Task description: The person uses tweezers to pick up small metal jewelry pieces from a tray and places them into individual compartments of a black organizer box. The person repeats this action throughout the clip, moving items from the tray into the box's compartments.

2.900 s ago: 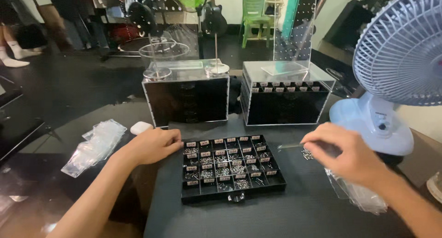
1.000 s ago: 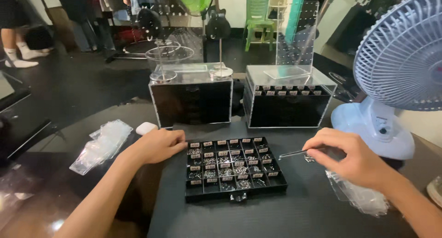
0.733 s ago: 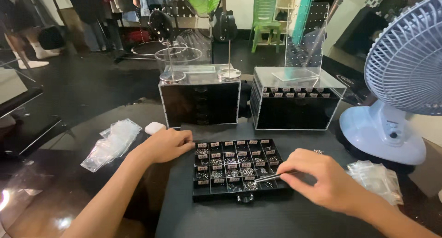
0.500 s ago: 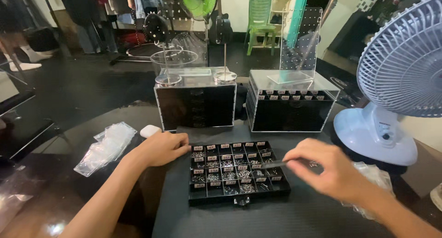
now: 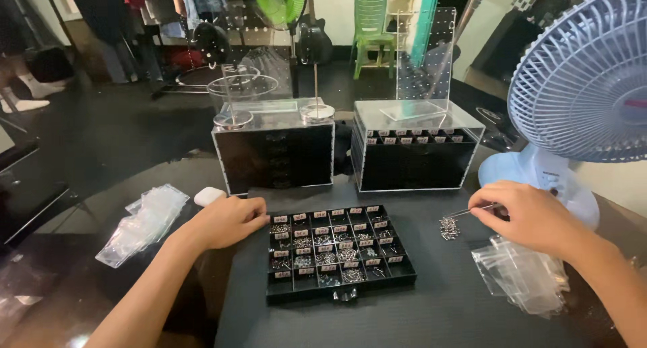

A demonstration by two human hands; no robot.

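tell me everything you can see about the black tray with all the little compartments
The black compartment tray is a shallow, rectangular, plastic-looking box lying flat on the dark mat, in front of two black drawer cabinets. A grid of small open cells holds tiny silvery metal pieces, each cell with a small pale label. A little knob sits mid-front, like a drawer pull. The left hand rests against its upper left corner; the right hand, holding tweezers, is off to its right, not touching it.

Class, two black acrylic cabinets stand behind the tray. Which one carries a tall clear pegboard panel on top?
The right cabinet: a clear perforated panel stands on its lid. The left cabinet carries round clear stands instead.
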